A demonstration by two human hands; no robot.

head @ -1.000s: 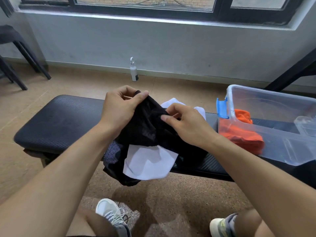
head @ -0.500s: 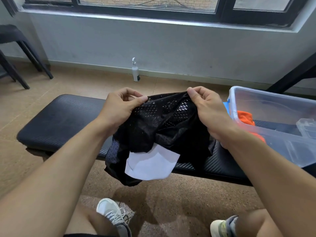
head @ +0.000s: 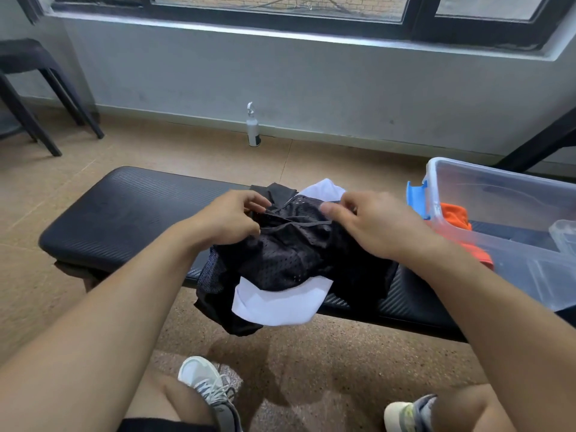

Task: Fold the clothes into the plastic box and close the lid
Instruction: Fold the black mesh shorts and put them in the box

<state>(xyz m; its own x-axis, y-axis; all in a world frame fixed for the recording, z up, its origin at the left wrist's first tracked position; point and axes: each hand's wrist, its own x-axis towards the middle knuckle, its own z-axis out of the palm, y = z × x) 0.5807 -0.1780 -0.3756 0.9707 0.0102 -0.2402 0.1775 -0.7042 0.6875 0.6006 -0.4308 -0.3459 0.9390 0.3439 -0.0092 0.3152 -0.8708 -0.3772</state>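
Observation:
A black mesh garment (head: 290, 254) with a white panel (head: 280, 302) lies bunched on the black padded bench (head: 131, 210), its lower part hanging over the near edge. My left hand (head: 230, 218) pinches the garment's top edge on the left. My right hand (head: 371, 224) pinches the same edge on the right, thumb pointing left. A white piece of clothing (head: 324, 190) shows behind the garment. The clear plastic box (head: 514, 272) with a blue latch (head: 416, 198) stands on the bench at the right, with an orange garment (head: 455, 218) inside.
A white bottle (head: 253, 129) stands on the floor by the wall. Black chair legs (head: 53, 98) are at the far left and a black frame leg (head: 539, 145) at the far right. My shoes (head: 207, 383) rest on the floor below the bench.
Both hands lowered the black garment from a raised, spread hold down onto the bench. The white clothing behind it came back into view.

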